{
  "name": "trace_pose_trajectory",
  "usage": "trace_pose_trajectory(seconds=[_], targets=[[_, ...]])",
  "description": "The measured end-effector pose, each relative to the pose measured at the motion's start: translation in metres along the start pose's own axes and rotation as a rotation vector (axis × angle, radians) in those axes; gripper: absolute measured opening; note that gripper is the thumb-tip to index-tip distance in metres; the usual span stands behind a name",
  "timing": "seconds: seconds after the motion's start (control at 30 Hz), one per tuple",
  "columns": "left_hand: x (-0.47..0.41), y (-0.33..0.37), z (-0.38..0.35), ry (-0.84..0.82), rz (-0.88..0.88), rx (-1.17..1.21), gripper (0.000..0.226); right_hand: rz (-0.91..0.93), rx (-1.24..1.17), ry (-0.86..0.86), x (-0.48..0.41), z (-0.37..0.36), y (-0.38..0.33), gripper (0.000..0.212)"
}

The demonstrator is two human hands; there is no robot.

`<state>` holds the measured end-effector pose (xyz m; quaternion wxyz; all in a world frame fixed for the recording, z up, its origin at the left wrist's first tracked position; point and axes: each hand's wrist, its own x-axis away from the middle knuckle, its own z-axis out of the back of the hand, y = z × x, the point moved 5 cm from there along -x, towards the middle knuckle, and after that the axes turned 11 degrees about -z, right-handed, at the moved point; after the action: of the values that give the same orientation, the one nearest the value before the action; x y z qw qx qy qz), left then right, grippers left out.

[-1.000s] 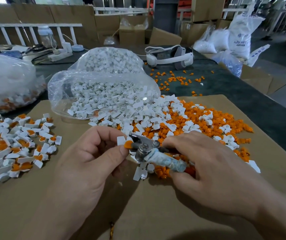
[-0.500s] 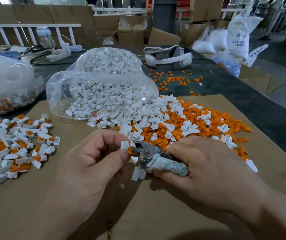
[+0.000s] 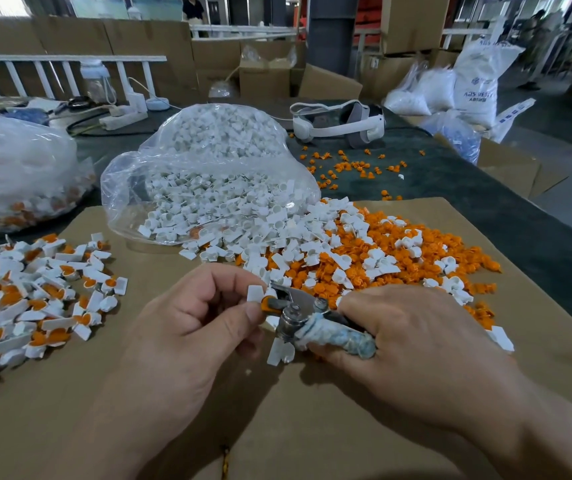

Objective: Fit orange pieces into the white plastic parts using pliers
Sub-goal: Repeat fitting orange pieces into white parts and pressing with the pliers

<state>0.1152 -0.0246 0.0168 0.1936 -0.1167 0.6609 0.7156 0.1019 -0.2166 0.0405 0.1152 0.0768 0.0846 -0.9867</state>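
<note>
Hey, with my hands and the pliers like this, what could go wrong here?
One: your left hand pinches the white part right beside the pliers tip, so your thumb could get nipped. Two: the orange piece looks only partly seated; if the right hand squeezes crookedly, it may pop out into the mixed pile behind.
</note>
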Motion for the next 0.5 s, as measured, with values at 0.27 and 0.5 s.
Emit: trace_pose_trajectory(seconds=[0.27, 0.5], targets=[[0.0, -0.005, 0.007, 0.101, 0.022, -0.158, 0.014, -0.026, 0.017, 0.119, -0.001, -0.001, 0.004, 0.052], [0.004, -0.015, 0.008, 0.148, 0.196, -0.218, 0.008, -0.112, 0.198, 0.015, -0.014, -0.014, 0.018, 0.081]])
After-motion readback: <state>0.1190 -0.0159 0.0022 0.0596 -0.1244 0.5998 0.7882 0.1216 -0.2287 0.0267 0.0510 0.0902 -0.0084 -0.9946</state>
